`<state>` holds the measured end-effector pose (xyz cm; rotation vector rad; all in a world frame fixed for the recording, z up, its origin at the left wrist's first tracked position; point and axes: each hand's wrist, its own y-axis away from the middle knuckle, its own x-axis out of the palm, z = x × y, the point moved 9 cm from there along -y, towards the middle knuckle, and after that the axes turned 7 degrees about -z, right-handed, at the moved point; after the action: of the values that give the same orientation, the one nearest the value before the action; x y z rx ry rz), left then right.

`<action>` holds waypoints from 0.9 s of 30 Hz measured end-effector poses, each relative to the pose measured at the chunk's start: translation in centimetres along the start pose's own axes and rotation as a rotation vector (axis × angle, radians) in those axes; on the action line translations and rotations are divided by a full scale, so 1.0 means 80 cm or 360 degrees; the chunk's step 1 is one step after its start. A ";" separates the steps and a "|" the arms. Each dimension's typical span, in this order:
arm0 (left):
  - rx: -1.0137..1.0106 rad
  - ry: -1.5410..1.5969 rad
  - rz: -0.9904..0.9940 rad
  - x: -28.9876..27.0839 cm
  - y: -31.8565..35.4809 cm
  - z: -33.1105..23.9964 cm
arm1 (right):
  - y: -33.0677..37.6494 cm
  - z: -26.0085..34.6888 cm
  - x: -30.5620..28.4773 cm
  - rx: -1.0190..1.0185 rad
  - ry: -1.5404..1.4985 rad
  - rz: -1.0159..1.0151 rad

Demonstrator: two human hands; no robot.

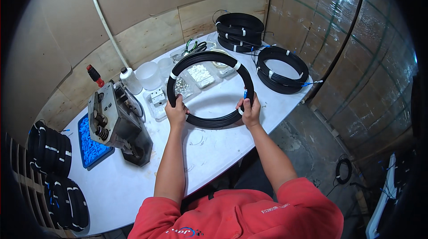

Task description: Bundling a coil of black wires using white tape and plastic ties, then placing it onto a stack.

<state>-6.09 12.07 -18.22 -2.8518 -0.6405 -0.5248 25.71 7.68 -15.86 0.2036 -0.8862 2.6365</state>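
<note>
A coil of black cable [212, 123], bound with white ties, is held up in front of me over the white table. My left hand [177, 111] grips the coil's lower left side, thumb toward me. On the lower right side, my right hand [250, 109] closes round the same coil. A small blue connector [245, 93] shows against the coil just above my right fingers. Behind the ring lie a clear tray of small white parts [201, 75] and a heap of small metal pieces [182, 86].
A metal bench press [118, 118] stands on the left, beside a blue tray of blue parts [92, 143]. Black coils are stacked at the back [240, 29], at the right [282, 69] and far left [50, 150]. Green-handled pliers [193, 46] lie behind. The table's white top [214, 158] is nearest me.
</note>
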 end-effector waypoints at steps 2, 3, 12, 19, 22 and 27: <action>0.0022 -0.0033 -0.0019 0.002 0.005 -0.004 | -0.002 -0.003 -0.003 0.0004 0.0028 0.0017; 0.0046 -0.0065 -0.0039 0.002 0.009 -0.007 | -0.004 -0.005 -0.004 0.0007 0.0054 0.0036; 0.0138 -0.0040 -0.0047 0.003 0.028 -0.010 | -0.013 -0.031 -0.005 0.0350 -0.0099 0.0002; 0.0060 -0.0075 -0.0075 0.001 0.026 -0.003 | -0.011 -0.030 -0.008 0.0361 -0.0071 -0.0023; 0.0070 -0.0076 -0.0073 0.002 0.028 -0.006 | -0.011 -0.033 -0.011 0.0378 -0.0053 -0.0046; 0.0088 -0.0100 -0.0078 0.007 0.034 -0.014 | -0.012 -0.040 -0.017 0.0370 0.0053 -0.0048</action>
<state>-4.78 9.61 -17.26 -2.8172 -0.7255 -0.4193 27.27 9.96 -18.22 0.2280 -0.5603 2.7023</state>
